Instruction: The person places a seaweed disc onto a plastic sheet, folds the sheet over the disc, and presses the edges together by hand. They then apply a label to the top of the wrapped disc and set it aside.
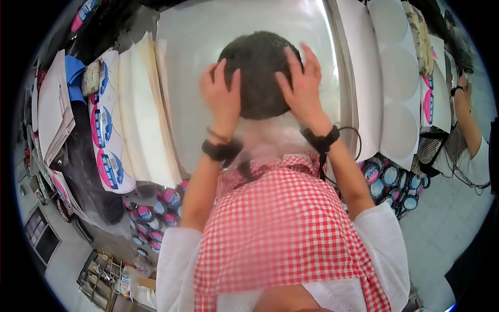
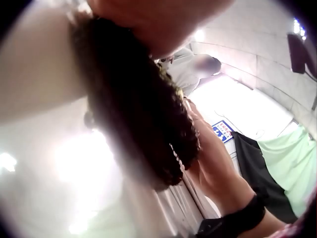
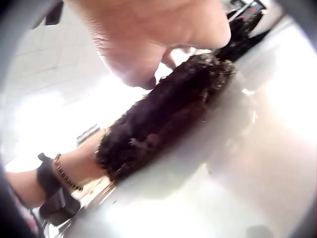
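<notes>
Between the two hands is a thick, dark, round cake point(image 1: 257, 78) with a ragged, crinkled edge, resembling dried seaweed. It sits over a shiny metal tabletop point(image 1: 189, 31). My left hand point(image 1: 221, 99) touches its left edge, fingers loosely spread. Across the cake, my right hand point(image 1: 304, 88) has its thumb and fingers spread over the right rim. The right wrist view shows the cake's rough side point(image 3: 163, 109) close over the shiny surface, with the right hand point(image 3: 158, 39) above it. In the left wrist view the cake point(image 2: 138, 104) appears edge-on and blurred.
Pale paper sheets point(image 1: 145, 99) and printed round-label sheets point(image 1: 106, 130) lie on the left. White sheets with round shapes point(image 1: 400, 78) lie on the right. Patterned pink and blue material point(image 1: 161, 208) hangs below the table edge. Another person's arm point(image 1: 470, 119) shows at far right.
</notes>
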Motion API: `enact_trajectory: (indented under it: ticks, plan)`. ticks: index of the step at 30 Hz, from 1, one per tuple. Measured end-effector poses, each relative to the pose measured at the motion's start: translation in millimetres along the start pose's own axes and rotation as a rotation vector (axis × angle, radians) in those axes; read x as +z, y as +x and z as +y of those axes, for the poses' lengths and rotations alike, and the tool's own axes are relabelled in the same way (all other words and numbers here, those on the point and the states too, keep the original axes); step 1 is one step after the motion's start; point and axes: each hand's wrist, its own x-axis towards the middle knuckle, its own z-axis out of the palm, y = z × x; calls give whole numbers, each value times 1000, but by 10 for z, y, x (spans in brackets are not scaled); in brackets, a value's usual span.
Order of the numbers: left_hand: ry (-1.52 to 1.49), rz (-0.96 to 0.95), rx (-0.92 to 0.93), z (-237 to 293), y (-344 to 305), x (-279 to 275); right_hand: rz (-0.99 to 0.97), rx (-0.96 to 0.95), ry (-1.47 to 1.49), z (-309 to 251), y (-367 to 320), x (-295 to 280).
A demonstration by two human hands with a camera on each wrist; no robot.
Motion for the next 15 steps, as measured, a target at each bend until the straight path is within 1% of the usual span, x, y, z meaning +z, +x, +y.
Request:
enact_trajectory:
  ticks: [1, 2, 3, 5, 7, 8, 11, 12, 15]
  plan:
    - [2, -44, -16, -7, 21, -35, -85, -137, -22, -60, -45, -69]
    - [3, -86, -30, -31, 49, -68, -245, -263, -258, -101, -138, -80]
    - [111, -102, 63, -145, 70, -162, -242, -252, -262, -111, -192, -74]
    - [33, -56, 256, -38, 26, -693, -225, -249, -270, -57, -152, -26]
    - [43, -414, 419, -439, -290, -1015, -187, -242, -307, -60, -165, 17]
    - [46, -594, 492, -517, -392, -1101, -167, -235, -329, -78, -173, 39]
    - [297, -796, 575, -464, -641, -1174, -129, -240, -380, -102, -207, 103]
    - [258, -799, 554, -491, -634, -1158, -121, -249, -383, -88, -205, 119]
    - [-31, -960, 477, -657, -466, -1297, -122, -249, -377, -65, -222, 124]
